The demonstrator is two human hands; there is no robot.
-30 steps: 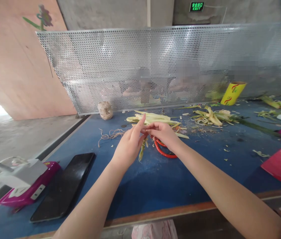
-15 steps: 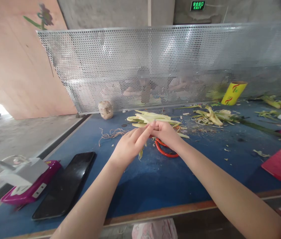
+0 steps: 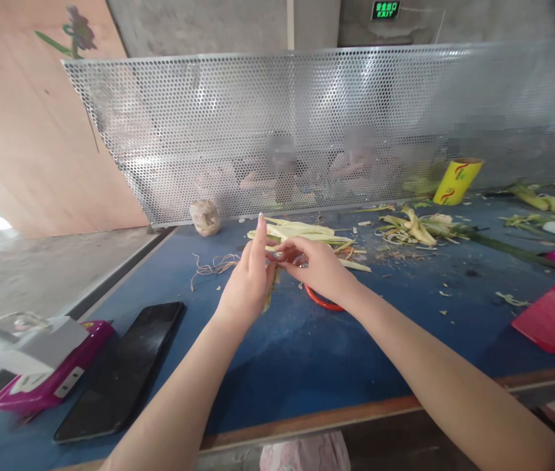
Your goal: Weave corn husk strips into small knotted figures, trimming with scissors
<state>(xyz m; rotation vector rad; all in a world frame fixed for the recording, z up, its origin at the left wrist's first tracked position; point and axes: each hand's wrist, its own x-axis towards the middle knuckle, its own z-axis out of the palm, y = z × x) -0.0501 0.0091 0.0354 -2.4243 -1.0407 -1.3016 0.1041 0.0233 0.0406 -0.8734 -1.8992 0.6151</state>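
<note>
This is a workshop-like space, shown by the blue worktable (image 3: 317, 363) strewn with plant scraps (image 3: 417, 232), the grey wall (image 3: 218, 29) with its green exit sign (image 3: 385, 10), and a perforated metal screen (image 3: 238, 101) with, seemingly, people (image 3: 358, 171) blurred behind it.

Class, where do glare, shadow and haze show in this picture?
In the head view, glare dots the perforated metal screen, its right end hazy; there too, soft shadow darkens the blue tabletop beside the left forearm, and the upper right corner blackens.
</note>
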